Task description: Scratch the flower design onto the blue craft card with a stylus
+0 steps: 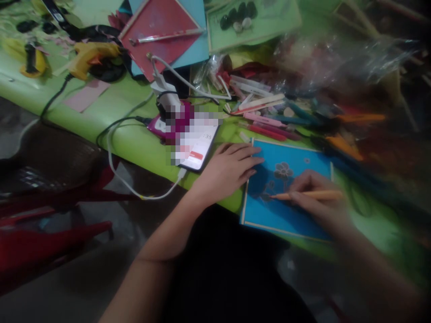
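Note:
A blue card (269,157) with thin pale strips along its edges lies at the table's near edge. On it is a drawn flower (283,170) with a stem and leaves. My right hand (311,193) grips an orange pen (323,195), its tip touching the card near the lower left leaf. My left hand (225,168) rests flat with fingers stretched over the card's left edge, holding nothing. A lit phone (198,148) with a white charging cable lies just left of that hand.
A purple power strip (158,128) with a white charger (166,94) stands behind the phone. Pens and sticks (266,119) clutter the table beyond the card. A yellow glue gun (90,58) lies at the back left, near a red diamond panel (161,36). A red chair (54,242) stands lower left.

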Available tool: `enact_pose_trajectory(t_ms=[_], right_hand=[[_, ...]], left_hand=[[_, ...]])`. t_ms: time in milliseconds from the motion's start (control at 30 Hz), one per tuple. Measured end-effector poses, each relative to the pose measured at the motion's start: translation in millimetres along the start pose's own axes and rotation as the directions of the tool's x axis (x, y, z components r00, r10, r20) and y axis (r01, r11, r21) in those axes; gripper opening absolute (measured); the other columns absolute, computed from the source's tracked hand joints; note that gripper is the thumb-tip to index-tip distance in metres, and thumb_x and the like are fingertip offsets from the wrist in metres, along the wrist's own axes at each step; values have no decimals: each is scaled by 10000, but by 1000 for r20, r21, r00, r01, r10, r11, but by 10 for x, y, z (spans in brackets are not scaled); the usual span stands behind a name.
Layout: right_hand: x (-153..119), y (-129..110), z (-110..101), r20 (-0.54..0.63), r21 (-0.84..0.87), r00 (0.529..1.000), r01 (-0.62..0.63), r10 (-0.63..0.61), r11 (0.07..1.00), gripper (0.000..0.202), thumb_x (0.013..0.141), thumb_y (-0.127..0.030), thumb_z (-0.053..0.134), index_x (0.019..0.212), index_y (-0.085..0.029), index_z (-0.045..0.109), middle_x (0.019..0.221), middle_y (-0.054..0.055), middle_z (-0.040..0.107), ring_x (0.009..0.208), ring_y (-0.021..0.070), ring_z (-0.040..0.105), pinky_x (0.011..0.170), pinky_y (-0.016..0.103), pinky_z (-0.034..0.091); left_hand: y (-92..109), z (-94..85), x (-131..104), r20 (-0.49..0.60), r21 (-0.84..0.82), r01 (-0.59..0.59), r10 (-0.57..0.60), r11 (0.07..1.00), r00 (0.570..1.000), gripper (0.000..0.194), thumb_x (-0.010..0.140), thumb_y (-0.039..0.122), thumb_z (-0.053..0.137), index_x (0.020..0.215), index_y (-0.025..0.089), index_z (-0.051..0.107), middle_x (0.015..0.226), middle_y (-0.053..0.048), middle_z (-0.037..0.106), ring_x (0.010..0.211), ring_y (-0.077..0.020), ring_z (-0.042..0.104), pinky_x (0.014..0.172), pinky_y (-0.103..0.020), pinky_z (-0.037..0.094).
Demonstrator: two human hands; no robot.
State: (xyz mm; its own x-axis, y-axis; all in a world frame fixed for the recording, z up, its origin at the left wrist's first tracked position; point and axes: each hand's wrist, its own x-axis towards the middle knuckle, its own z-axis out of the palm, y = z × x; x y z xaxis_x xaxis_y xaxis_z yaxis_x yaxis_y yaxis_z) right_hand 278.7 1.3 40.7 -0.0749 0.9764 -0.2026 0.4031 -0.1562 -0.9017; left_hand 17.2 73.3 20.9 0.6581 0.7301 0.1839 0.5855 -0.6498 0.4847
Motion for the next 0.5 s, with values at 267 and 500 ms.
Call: enact_pose_trajectory(t_ms=[267, 500], right_hand=[[12, -46, 5, 17, -36, 1000, 19, -19, 999, 341, 881, -532, 801, 745, -252, 663, 669, 8, 682, 566, 159, 585, 515, 295, 464], [28, -82, 43, 22, -30, 1000, 20, -20, 999, 299, 873, -493, 819, 770, -246, 684, 700, 14, 712, 585, 157, 598, 519, 278, 454]], left_hand=[[-8, 4, 0, -8, 3, -2, 2, 1000, 1000, 322, 1097, 235, 556, 1386, 250, 699, 1571, -44, 634, 1486, -262, 547, 1246, -515, 383], [-2, -1, 4, -12, 7, -4, 4, 1000, 1000, 321, 1098, 229, 554, 1385, 242, 697, 1569, -46, 635, 1487, -260, 545, 1250, -507, 377]])
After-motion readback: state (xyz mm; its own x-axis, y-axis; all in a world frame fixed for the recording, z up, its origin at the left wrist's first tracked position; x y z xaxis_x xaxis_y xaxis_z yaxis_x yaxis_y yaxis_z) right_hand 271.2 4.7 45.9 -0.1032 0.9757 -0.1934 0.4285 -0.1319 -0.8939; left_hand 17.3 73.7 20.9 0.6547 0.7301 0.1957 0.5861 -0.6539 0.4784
